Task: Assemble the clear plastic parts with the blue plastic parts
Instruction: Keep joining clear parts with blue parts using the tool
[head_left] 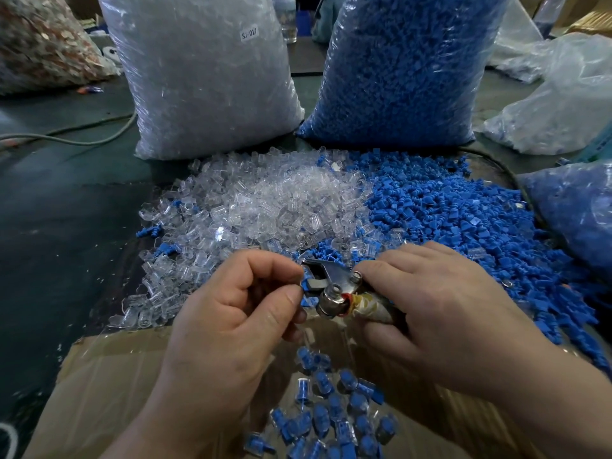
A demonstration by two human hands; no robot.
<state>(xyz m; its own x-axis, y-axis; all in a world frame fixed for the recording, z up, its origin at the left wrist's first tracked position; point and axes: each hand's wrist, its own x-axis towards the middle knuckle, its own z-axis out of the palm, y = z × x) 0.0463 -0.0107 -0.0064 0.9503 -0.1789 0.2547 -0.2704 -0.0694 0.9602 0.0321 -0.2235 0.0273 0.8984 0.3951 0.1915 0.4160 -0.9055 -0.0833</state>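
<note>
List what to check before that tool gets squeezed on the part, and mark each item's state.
1. Tool held firmly: the right hand grips the metal tool by its wrapped handle. Ok.
2. Part presented: the left hand pinches a blue part at the tool's head. Ok.
3. Clear piece fitted on that blue part: hidden by the fingers. Cannot tell.
4. Left fingertips away from the tool's head: they sit right against it. Not ok.
5. Supply: the clear pile and the blue pile lie just ahead. Ok.
6. Drop spot: the cardboard box with assembled pieces lies below the hands. Ok.
</note>
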